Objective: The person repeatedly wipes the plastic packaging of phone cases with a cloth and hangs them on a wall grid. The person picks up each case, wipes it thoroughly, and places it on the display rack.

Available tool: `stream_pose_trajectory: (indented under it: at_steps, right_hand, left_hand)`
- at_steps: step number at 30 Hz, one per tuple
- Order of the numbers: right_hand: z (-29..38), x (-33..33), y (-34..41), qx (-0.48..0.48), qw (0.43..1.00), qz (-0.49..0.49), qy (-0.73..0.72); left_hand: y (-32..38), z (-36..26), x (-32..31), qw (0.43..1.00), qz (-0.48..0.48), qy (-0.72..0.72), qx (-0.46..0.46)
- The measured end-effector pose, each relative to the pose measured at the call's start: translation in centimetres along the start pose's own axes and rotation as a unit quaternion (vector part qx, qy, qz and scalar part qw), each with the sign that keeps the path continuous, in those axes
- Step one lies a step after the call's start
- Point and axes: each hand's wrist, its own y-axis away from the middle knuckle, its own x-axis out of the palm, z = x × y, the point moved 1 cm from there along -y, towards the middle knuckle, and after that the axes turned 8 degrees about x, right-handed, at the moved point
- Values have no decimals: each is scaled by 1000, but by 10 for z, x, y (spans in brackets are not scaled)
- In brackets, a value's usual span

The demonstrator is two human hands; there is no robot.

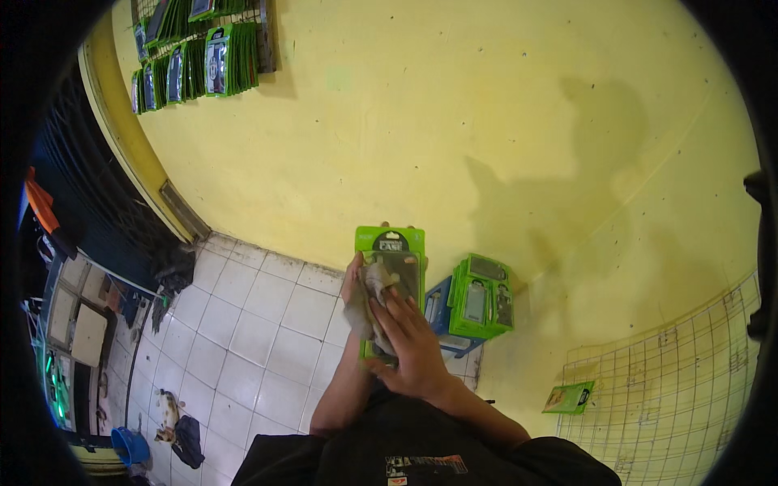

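Observation:
A green phone case package point(392, 240) with a clear window is held up before my chest, against the yellow wall. My left hand point(352, 278) supports it from behind; the thumb lies along its left edge and fingertips show past the top and right edges. Over the front of the package is a crumpled grey cloth point(360, 313). My right hand point(414, 349) presses this cloth onto the package with its fingers flat. Part of the package's front is hidden under the cloth and fingers.
Beside the wall, a blue plastic stool point(447, 304) carries stacked green packages point(480, 297). More packages point(222, 61) hang at upper left. A wire grid rack point(662, 389) holds one package point(568, 398). On the tiled floor are a cat point(168, 413), a black bag point(188, 441) and a blue bucket point(129, 446).

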Motion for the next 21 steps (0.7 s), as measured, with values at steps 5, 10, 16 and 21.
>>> stream_pose_trajectory:
  at_steps: [5,10,16,21]
  right_hand:
    - [-5,7,1,-23,997,-73,-25]
    - [-15,0,-2,123,902,-280,-305]
    - [-17,-20,-1,322,643,-236,-653]
    - [-23,-53,-2,237,709,-381,-544]
  left_hand:
    - [0,-2,5,999,-11,44,-1]
    - [9,16,21,977,-45,-195,72]
    - [-8,2,-3,971,-142,-194,10]
    - [-9,-35,-18,970,-135,-188,77]
